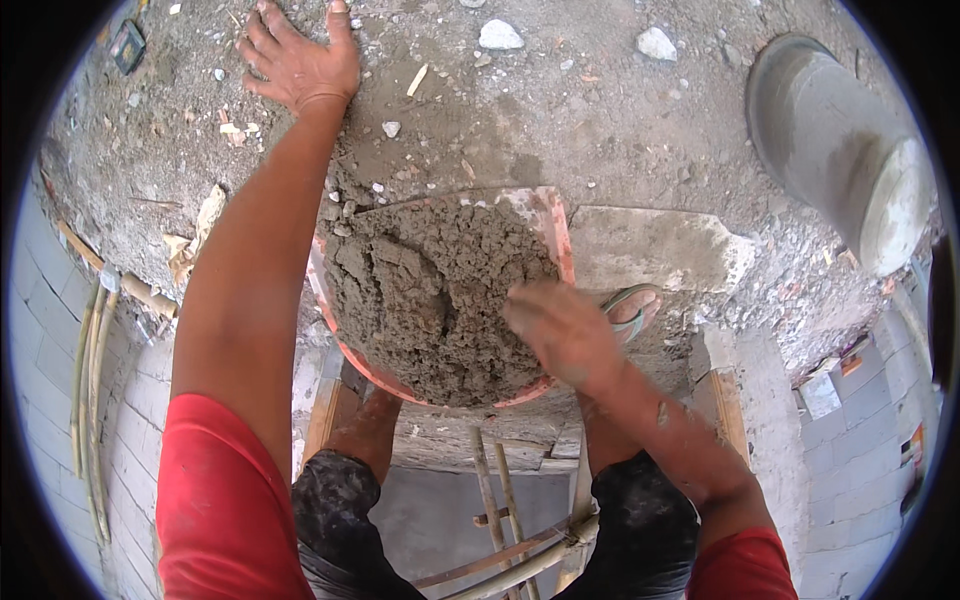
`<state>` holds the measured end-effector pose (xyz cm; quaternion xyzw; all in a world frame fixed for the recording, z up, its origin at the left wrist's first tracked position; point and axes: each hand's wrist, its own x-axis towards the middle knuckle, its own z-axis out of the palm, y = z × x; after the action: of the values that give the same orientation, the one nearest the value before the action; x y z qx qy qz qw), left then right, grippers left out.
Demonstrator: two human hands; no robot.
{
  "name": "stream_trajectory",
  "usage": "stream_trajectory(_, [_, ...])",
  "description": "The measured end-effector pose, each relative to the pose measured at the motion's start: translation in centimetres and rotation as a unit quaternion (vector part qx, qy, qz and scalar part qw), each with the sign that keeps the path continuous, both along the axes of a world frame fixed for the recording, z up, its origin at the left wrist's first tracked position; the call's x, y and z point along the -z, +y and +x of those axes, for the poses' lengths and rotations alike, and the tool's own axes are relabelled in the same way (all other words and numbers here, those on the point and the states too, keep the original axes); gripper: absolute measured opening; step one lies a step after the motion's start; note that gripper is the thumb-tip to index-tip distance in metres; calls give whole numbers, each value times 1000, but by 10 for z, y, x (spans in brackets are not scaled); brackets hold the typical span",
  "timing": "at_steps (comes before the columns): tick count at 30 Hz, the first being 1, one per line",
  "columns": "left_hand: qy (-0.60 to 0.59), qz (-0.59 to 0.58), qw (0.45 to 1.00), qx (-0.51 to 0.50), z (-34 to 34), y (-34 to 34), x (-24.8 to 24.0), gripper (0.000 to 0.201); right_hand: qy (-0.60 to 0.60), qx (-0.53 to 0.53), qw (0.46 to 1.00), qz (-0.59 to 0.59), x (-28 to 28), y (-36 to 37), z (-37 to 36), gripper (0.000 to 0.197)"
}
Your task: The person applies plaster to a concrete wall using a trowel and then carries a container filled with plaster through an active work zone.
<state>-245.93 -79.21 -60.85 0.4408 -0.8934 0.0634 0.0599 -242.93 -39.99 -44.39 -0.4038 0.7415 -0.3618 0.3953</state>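
Wet grey mortar (pixel 430 290) lies heaped in a shallow, orange-rimmed container (pixel 563 240) in front of me. My left hand (pixel 305 62) is open, resting on the rough ground beyond the container with its fingers spread. Over the mortar's right edge is my right hand (pixel 565 330), bent at the wrist. Its fingers are blurred and partly hidden, so whether they hold any mortar cannot be made out. Near that hand, a sandalled foot (pixel 632 312) shows beside the container's right side.
A grey bucket (pixel 835 150) lies on its side at the far right. A flat mortar-stained slab (pixel 650 245) adjoins the container. White stones (pixel 500 36) dot the ground. Below, between my legs, bamboo poles (pixel 508 520) cross a lower level. Block walls (pixel 50 370) flank both sides.
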Motion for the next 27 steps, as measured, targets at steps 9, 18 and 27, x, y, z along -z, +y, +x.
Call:
stream_trajectory(9, [36,179,981,58,15,-29,-35,93,104,105,985,83,44,-101,-50,19])
stream_trajectory(18, [20,283,930,-233,310,103,-150,60,10,300,883,361,-17,35,25,49])
stream_trajectory(27, [272,663,472,-514,352,140,-133,94,-251,391,740,486,29,38,64,71])
